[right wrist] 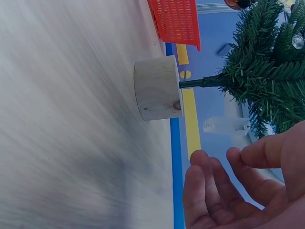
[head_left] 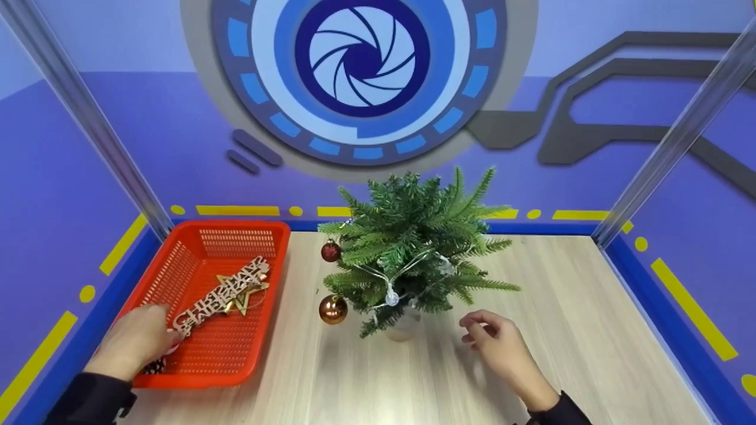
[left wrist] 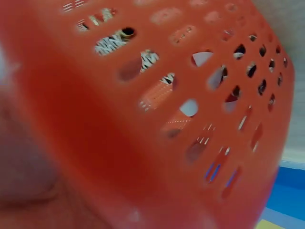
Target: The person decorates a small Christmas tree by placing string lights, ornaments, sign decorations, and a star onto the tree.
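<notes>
left hand (head_left: 137,335) at 1 red basket (head_left: 218,360), grip unclear | right hand (head_left: 501,347) loosely curled near 1 tree (head_left: 410,236) | 2 baubles (head_left: 333,310) visible

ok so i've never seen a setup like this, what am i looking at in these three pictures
There is no machine: these are a person's bare hands. The wide picture comes from a camera on the head, looking forward and down. The others come from the wrists: the left one is mostly filled by the holed side of a basket, the right one sees the tree tipped sideways.

The tree stands on a table, with a red ball, a copper ball and lights. The basket holds a sign, a star and a pine cone.

The left hand reaches into the basket; whether it holds anything is unclear. The right hand, beside the tree, holds nothing.
</notes>
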Demonstrator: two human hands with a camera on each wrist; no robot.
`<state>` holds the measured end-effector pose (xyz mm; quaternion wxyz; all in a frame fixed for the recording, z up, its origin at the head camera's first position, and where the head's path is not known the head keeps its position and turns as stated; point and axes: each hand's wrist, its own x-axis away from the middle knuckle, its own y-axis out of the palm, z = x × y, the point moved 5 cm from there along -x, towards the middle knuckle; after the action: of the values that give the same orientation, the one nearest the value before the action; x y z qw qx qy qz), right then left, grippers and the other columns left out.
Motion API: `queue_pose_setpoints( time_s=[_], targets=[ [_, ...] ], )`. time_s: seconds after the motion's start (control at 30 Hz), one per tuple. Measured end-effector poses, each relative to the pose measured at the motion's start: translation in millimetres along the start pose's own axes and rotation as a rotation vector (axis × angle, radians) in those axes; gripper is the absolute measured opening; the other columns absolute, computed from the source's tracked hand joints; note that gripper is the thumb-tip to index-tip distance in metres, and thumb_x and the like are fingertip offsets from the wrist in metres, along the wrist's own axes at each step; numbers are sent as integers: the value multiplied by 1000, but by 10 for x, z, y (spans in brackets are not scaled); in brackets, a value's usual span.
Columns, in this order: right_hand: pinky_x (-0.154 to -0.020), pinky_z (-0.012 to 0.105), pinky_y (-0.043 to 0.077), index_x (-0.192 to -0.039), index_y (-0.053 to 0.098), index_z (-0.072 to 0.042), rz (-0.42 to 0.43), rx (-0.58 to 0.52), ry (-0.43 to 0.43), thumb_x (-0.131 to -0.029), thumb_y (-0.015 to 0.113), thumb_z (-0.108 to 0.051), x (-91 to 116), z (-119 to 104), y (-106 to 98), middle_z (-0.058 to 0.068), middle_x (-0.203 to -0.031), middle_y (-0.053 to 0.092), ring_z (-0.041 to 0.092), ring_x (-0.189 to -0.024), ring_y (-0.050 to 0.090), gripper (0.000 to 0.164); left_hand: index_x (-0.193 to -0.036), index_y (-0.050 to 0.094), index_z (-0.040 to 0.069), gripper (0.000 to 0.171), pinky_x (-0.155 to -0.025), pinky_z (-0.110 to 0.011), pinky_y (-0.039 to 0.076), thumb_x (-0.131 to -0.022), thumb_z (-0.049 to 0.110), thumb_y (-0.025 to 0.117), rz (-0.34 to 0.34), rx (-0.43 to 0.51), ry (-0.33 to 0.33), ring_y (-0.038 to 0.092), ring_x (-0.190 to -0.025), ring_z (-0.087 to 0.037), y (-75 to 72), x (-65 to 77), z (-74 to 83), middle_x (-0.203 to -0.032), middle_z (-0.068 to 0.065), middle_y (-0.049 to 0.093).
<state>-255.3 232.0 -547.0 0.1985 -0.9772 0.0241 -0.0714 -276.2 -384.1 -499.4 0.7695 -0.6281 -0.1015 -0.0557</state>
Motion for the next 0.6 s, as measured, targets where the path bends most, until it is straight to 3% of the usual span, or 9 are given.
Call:
queue_pose_setpoints(
  time_s=[0.2,0.4,0.6],
  targets=[
    [-76,35,59,-104,71,-10,-29,0,-18,-100,55,-13,19,-11,7,15,-109,69,26,-88,71,16,-89,62,-3,31,-58,-38,41,-78,21,78,17,-37,9,51,-66,-26,63,3,-18,-78,-13,57],
    [-74,32,58,-107,70,-7,-43,8,-8,-100,54,-12,21,16,4,16,-110,68,23,-86,70,18,-88,63,-2,28,-60,-40,42,-79,19,78,-10,-43,2,52,-65,-27,70,28,-2,-77,-13,59],
    [-73,31,59,-105,70,-5,-41,0,-15,-99,54,-11,9,31,14,17,-108,70,19,-83,70,18,-82,64,0,26,-58,-45,46,-78,19,80,36,-80,11,57,-65,-29,41,83,17,-76,-15,63]
  ],
)
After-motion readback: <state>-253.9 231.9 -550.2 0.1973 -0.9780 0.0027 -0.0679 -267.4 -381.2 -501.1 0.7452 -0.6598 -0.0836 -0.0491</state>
